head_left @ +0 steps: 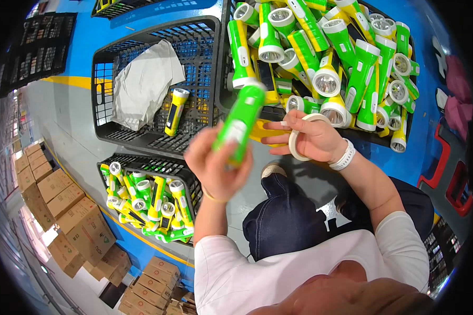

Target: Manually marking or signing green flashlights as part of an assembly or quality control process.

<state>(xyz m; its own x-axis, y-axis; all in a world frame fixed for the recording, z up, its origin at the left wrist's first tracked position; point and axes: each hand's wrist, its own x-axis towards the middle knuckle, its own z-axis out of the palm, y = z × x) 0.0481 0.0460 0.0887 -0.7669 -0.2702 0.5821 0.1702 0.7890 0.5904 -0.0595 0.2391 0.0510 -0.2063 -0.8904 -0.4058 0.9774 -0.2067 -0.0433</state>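
"Grey and blue floor [68, 126] runs beneath everything. What sits nearest?"

"Both hands. The left hand [213, 165] is curled round a green flashlight [245, 113], a little blurred, its white head tipped up and away."

"Why hold it by the body?"

"Probably because the barrel fills the palm and leaves the head uncovered."

"And the other?"

"The right hand [320, 139] is loosely spread, with a pale ring [295, 144], perhaps a roll of tape, hooked on it. I can't tell which fingers pass through. Carried so, it likely leaves the fingertips free. A white band [343, 155] circles that wrist."

"Beyond them?"

"Beside the left forearm, a small crate [163, 164] heaped with green and yellow flashlights [156, 199]. Farther out, a wide crate [209, 58] bears a pale sheet [147, 81] and a lone flashlight [176, 113] next to it."

"And the large crate [223, 63] on the right?"

"Piled high, heads pointing every way, so they look dropped in loose rather than laid in rows. All three crates stand close round the person, presumably for easy reach."

"Farthest off?"

"Cardboard boxes [86, 231] at the left, their flat sides suiting a stack."
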